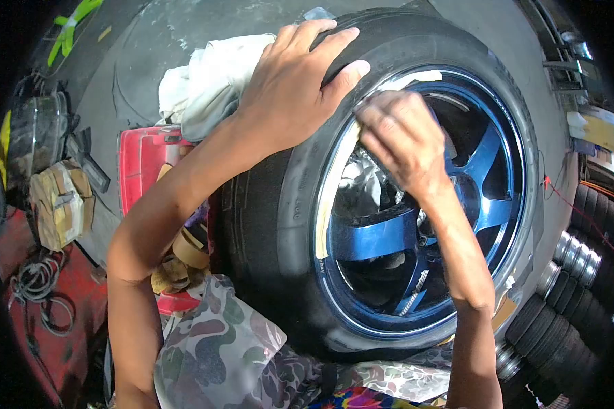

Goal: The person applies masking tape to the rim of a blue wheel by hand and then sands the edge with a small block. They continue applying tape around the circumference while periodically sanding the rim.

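A black tyre (266, 225) on a blue spoked wheel (382, 235) stands in front of me. My left hand (293, 88) rests on the tyre's upper left, fingers spread and nothing in it. At the rim's upper left edge is my right hand (406, 136), blurred, with its fingers curled together; what they hold, if anything, is hidden. Pale masking tape (331, 198) runs along the left part of the rim, and another piece (419, 77) lies at the top.
A white cloth (215, 75) lies behind my left forearm, above a red bin (135, 170). Further left are a taped cardboard box (61, 204) and a coiled cable (37, 279). Several stacked tyres (542, 327) and metal rims (576, 255) are at the right.
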Demonstrator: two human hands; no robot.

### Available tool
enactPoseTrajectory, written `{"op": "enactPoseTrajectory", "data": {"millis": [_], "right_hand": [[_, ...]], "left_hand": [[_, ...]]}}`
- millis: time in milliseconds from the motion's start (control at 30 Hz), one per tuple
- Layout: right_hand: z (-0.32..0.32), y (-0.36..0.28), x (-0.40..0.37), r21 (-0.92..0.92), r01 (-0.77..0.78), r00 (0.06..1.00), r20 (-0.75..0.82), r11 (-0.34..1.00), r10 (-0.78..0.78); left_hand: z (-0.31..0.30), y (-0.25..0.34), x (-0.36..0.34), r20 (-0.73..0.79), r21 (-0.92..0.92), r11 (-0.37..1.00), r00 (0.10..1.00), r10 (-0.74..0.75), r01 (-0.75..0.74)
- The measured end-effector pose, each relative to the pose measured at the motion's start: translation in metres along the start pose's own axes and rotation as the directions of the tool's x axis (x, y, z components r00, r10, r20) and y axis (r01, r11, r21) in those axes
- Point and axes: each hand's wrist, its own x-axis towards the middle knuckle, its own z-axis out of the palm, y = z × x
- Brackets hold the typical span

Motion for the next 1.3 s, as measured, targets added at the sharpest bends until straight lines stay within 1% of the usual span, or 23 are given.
{"op": "enactPoseTrajectory", "data": {"millis": [33,100,133,167,233,267,300,367,400,433,567,633,700,767,833,867,900,1000,1033,1100,1133,1233,1300], "right_hand": [[0.007,0.0,-0.004,-0.004,0.03,0.999,-0.043,1.0,-0.03],[-0.002,0.012,-0.003,-0.016,0.003,0.999,-0.037,1.0,-0.004],[-0.001,0.02,-0.004,-0.114,-0.046,0.997,-0.065,0.992,0.038],[0.001,0.024,-0.003,-0.105,-0.073,0.993,-0.099,0.992,0.063],[-0.001,0.013,-0.004,-0.062,-0.052,0.998,-0.046,0.997,0.049],[0.002,0.004,-0.003,0.006,-0.033,0.998,-0.046,0.999,0.034],[0.004,-0.002,-0.003,0.017,0.004,0.999,-0.048,1.0,-0.004],[0.002,0.008,-0.004,-0.034,-0.01,0.998,-0.057,0.999,0.008],[0.0,0.018,-0.005,-0.104,-0.038,0.997,-0.073,0.994,0.031],[0.002,0.023,-0.004,-0.127,-0.079,0.991,-0.12,0.989,0.064],[0.005,-0.008,-0.005,0.013,0.0,0.999,-0.045,1.0,0.0],[0.003,0.005,-0.006,-0.021,-0.001,0.998,-0.056,1.0,0.0],[-0.004,0.023,-0.004,-0.125,-0.08,0.995,-0.07,0.989,0.071],[-0.006,0.015,-0.004,-0.124,-0.086,0.996,-0.022,0.989,0.084],[-0.001,-0.003,-0.002,-0.037,-0.008,1.0,-0.024,0.999,0.007],[-0.005,-0.003,-0.001,-0.044,-0.009,1.0,0.023,0.999,0.01],[-0.008,0.008,0.0,-0.055,-0.01,1.0,0.022,0.998,0.011],[-0.01,0.03,-0.002,-0.187,-0.123,0.992,-0.002,0.975,0.125],[-0.009,0.022,0.001,-0.187,-0.115,0.993,-0.001,0.976,0.117],[-0.007,0.002,0.004,-0.06,-0.028,0.999,0.037,0.998,0.03],[-0.011,0.005,0.004,-0.069,-0.031,0.997,0.075,0.997,0.036],[-0.016,0.032,0.004,-0.141,-0.118,0.993,0.007,0.983,0.121],[-0.016,0.017,0.002,-0.114,-0.11,0.992,0.048,0.987,0.116]], "left_hand": [[0.001,0.0,0.0,0.003,0.009,1.0,1.0,0.004,-0.004],[0.001,0.0,0.0,0.008,0.002,1.0,1.0,0.017,-0.017],[0.0,-0.001,0.0,0.002,0.005,1.0,1.0,0.022,-0.022],[0.0,-0.001,-0.001,0.002,0.007,1.0,1.0,0.02,-0.02],[-0.001,0.001,0.001,0.017,-0.003,1.0,1.0,0.002,-0.002],[-0.002,0.001,0.001,0.013,-0.005,1.0,1.0,0.003,-0.003],[-0.002,0.002,0.001,0.015,-0.005,1.0,1.0,-0.002,0.002],[-0.001,0.002,0.002,0.024,-0.005,1.0,1.0,-0.004,0.004],[-0.001,0.001,0.002,0.026,-0.01,1.0,1.0,0.005,-0.004],[-0.003,0.001,0.001,0.027,-0.014,1.0,1.0,0.01,-0.009],[0.0,0.001,0.001,0.014,0.003,1.0,1.0,0.015,-0.015],[-0.001,0.002,0.001,0.019,0.0,1.0,1.0,-0.003,0.003],[-0.001,0.001,0.001,0.021,-0.004,1.0,1.0,0.009,-0.009],[-0.003,-0.001,0.001,0.01,0.004,1.0,1.0,0.017,-0.017],[-0.001,0.002,0.001,0.025,-0.004,1.0,1.0,-0.017,0.017],[-0.001,0.002,0.002,0.028,-0.006,1.0,1.0,-0.014,0.014],[-0.001,0.001,0.001,0.018,-0.004,1.0,1.0,0.001,-0.001],[-0.001,0.001,-0.001,0.013,0.003,1.0,1.0,0.006,-0.006],[-0.001,0.0,0.0,0.014,0.003,1.0,1.0,0.002,-0.002],[-0.001,0.002,0.001,0.014,-0.004,1.0,1.0,-0.01,0.01],[-0.002,0.003,0.001,0.02,-0.007,1.0,1.0,-0.017,0.017],[-0.004,0.002,0.001,0.024,-0.023,1.0,1.0,0.001,-0.001],[-0.004,0.001,0.001,0.019,-0.012,1.0,1.0,-0.009,0.01]]}}
